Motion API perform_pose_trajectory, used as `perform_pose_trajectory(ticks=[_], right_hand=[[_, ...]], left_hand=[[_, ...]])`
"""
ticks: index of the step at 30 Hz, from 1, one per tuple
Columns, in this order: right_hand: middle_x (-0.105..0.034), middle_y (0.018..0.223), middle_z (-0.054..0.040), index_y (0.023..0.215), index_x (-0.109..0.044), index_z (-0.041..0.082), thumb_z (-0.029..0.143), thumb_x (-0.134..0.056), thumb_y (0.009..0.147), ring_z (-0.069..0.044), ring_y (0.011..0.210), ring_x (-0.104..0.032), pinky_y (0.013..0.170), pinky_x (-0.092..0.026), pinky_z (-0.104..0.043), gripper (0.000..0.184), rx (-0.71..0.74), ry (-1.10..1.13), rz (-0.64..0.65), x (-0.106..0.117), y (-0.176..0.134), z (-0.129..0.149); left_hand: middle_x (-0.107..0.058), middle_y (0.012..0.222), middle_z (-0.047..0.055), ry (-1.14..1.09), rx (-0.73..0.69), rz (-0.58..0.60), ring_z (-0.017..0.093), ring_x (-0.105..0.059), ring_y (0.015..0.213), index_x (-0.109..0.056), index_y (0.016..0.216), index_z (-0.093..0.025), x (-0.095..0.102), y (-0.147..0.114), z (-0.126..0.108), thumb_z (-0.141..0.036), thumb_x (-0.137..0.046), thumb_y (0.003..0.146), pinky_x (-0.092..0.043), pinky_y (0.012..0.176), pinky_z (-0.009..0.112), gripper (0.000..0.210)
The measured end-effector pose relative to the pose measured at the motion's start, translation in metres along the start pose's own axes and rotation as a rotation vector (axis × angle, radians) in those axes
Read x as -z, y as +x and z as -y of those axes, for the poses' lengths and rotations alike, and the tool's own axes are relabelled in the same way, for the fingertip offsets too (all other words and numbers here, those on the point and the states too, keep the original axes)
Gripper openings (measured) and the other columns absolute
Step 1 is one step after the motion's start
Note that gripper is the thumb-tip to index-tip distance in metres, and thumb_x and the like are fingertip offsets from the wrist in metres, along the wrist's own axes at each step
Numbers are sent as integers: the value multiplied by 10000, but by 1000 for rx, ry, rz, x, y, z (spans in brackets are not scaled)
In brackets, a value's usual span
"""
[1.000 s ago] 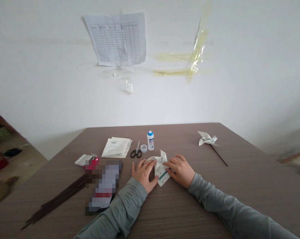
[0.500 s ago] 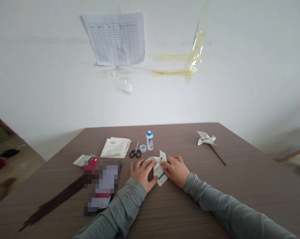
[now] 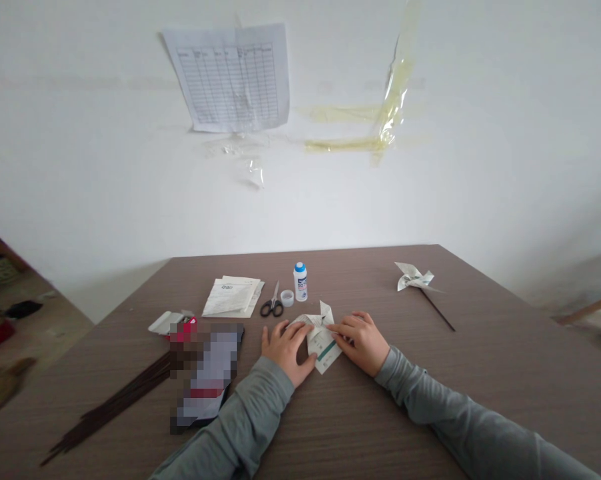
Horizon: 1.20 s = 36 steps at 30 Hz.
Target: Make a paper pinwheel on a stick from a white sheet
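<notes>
A partly folded paper pinwheel (image 3: 325,348), made of printed paper with a green stripe, lies on the table between my hands. My left hand (image 3: 286,350) holds it down from the left, index fingertip near its middle and thumb at its lower left edge. From the right, my right hand (image 3: 364,341) presses a folded blade at the centre with its index finger, the other fingers curled. One blade stands up at the back. Just behind are a white glue bottle (image 3: 300,283) with a blue top, a small clear cap (image 3: 287,298) and black-handled scissors (image 3: 272,305).
A finished-looking pinwheel on a dark stick (image 3: 414,279) lies at the right. Paper sheets (image 3: 232,297) lie at the back left, near an opened red-and-white box (image 3: 173,325). Thin dark sticks (image 3: 123,393) and a pixelated phone-like object (image 3: 208,373) lie left of my forearm.
My right hand has shifted slightly right, uncovering more of the pinwheel's lower right part, its index finger still at the centre. My left hand stays in place.
</notes>
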State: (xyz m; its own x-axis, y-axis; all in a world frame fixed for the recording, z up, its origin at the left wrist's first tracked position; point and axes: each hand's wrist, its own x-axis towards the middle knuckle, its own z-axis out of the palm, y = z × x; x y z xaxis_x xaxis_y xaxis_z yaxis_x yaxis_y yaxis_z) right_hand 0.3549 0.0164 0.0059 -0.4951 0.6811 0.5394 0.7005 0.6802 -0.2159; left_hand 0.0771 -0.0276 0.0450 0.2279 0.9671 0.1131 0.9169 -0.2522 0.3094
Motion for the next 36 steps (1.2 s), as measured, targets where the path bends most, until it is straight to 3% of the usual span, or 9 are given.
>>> perform_pose_trajectory(ticks=[3, 6, 10, 15, 21, 27, 36], right_hand=[[-896, 932, -27, 1436, -993, 314, 247, -688, 1281, -239, 870, -850, 1154, -687, -471, 349, -37, 46, -12, 2, 3, -5], [-914, 1001, -53, 1459, -984, 307, 191, -680, 1261, -251, 953, -874, 1119, -694, -441, 381, -37, 65, -45, 9, 12, -13], [-949, 1262, -103, 1553, -952, 318, 139, -673, 1211, -295, 1197, -894, 1169, -694, -479, 475, -12, 66, -47, 20, 36, -27], [-892, 1599, -139, 1681, -892, 342, 120, -716, 1163, -347, 1486, -816, 1275, -678, -551, 591, -14, 39, 34, 26, 77, -36], [-769, 1838, -145, 1750, -856, 373, 108, -732, 1161, -351, 1568, -768, 1371, -631, -591, 658, 24, 46, 128, 19, 119, -31], [-798, 1795, -126, 1672, -913, 410, 103, -785, 1142, -343, 1505, -800, 1314, -664, -545, 626, 97, 98, 102, -5, 140, -35], [-884, 1597, -98, 1649, -925, 427, 50, -780, 1105, -313, 1392, -839, 1194, -689, -451, 677, 46, 126, 101, -24, 153, -32]], left_hand=[[-831, 1844, 108, 0, -10, -33, 562, -643, 1771, -855, 1750, -403, -2, -2, 1, -297, -872, 1040, -399, 1525, 958, 718], [-840, 1831, 110, 3, -19, -46, 572, -652, 1760, -859, 1749, -408, -2, -3, 3, -289, -883, 1021, -420, 1521, 940, 738], [-834, 1843, 89, 20, -13, -35, 564, -650, 1764, -832, 1780, -453, -2, -4, 5, -305, -880, 1017, -431, 1530, 903, 778], [-843, 1829, 88, 23, -6, -40, 549, -648, 1771, -823, 1776, -429, -1, -5, 12, -326, -872, 1011, -455, 1525, 872, 773], [-838, 1827, 131, 38, -27, -104, 472, -707, 1713, -826, 1743, -344, 2, -7, 27, -372, -888, 1045, -528, 1497, 746, 701], [-883, 1748, 145, 98, -81, -174, 471, -761, 1642, -887, 1655, -311, 2, -4, 46, -496, -891, 1100, -587, 1439, 722, 586], [-888, 1739, 163, 109, -40, -110, 513, -753, 1629, -905, 1648, -279, -3, 1, 51, -551, -907, 1085, -569, 1450, 738, 625]])
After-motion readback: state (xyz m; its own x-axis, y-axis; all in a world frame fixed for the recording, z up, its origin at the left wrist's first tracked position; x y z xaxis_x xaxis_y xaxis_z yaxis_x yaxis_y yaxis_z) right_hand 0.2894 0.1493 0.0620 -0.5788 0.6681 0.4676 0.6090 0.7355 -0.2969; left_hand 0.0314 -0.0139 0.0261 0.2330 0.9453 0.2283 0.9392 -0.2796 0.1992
